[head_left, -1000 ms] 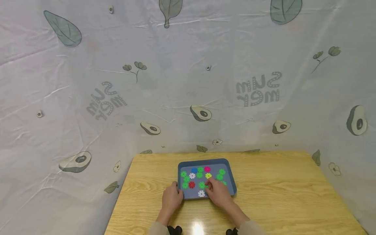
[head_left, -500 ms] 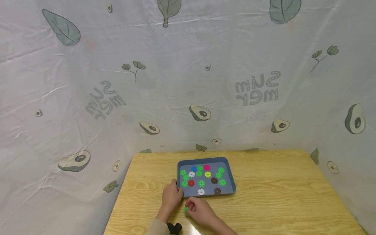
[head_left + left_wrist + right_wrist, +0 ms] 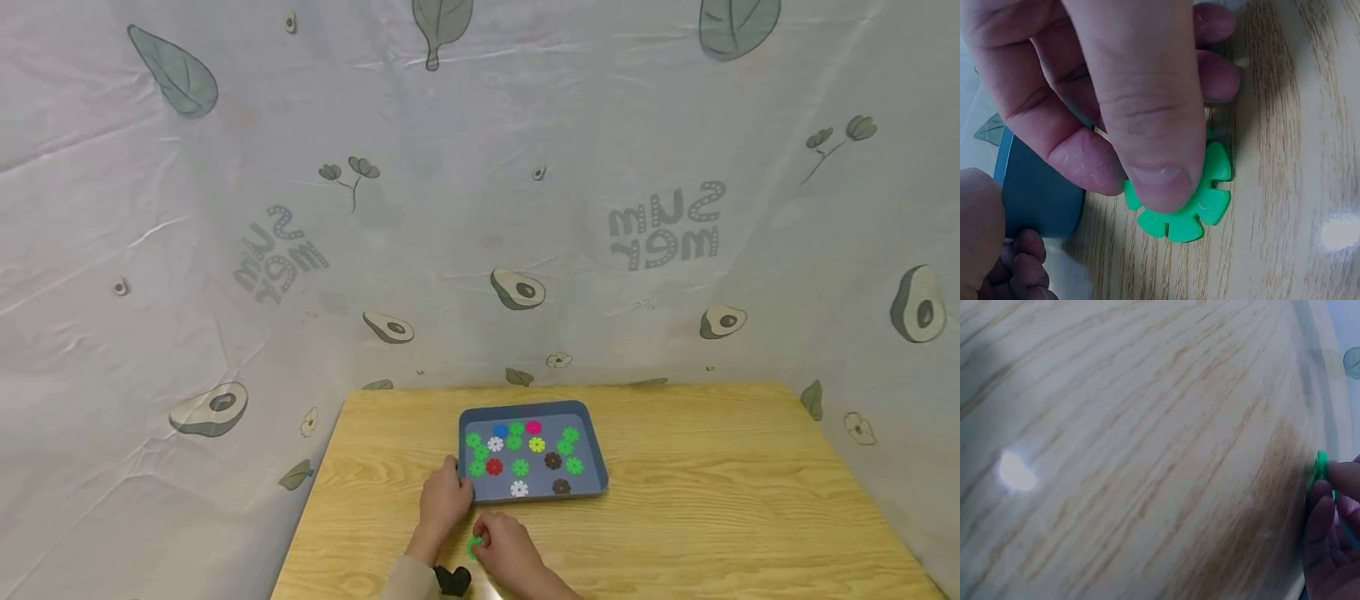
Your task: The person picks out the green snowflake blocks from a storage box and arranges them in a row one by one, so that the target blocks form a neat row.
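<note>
My left hand [image 3: 444,497] grips the front left corner of the blue-grey tray [image 3: 599,467], its thumb at the front rim. Just in front of the tray, my right hand [image 3: 512,548] pinches a green flower-shaped plastic disc [image 3: 474,547] with slits round its edge. Up close in the left wrist view, the thumb covers much of this green disc [image 3: 1175,219], which is close over the wooden table. The right wrist view shows the disc [image 3: 1322,465] edge-on between the fingertips.
Inside the tray lie several more green discs [image 3: 520,467], two white, two brown [image 3: 552,460], and a red [image 3: 494,467], a blue, a yellow and a pink one. A printed curtain [image 3: 450,208] rises behind the table [image 3: 712,500].
My right hand has moved from inside the tray toward the table's near side, bringing a green disc with it. Two brown discs in the tray are uncovered. The left hand stays at the tray.
</note>
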Demonstrator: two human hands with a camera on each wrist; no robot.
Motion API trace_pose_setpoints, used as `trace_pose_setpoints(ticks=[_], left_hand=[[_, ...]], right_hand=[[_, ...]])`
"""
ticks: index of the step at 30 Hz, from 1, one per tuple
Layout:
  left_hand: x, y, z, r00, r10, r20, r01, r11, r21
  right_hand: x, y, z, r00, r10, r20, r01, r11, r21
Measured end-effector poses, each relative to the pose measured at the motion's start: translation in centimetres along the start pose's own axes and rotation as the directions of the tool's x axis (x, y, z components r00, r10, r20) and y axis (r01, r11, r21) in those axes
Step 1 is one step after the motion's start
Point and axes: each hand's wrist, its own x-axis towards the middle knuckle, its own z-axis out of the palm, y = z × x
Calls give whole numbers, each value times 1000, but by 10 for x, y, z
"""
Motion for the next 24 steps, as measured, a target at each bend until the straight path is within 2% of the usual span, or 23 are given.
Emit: trace_pose_setpoints(ticks=[6,11,14,19,24], left_hand=[[0,2,0,1000,3,-2,-3,1000,-3],[0,2,0,1000,19,-20,-19,1000,1],[1,0,0,999,33,-38,-32,999,10],[2,-4,1,999,37,-37,-37,999,11],[-2,-2,1,1000,24,-15,-24,1000,-15]], right_hand=[[0,0,-2,1000,-22,-10,21,998,-67],[-1,-3,-9,1000,-29,5,29,999,-32],[2,-7,-20,999,-40,17,40,999,-4],[17,-5,-43,997,-69,-36,70,997,15],[30,7,-65,996,-5,-92,7,1000,26]])
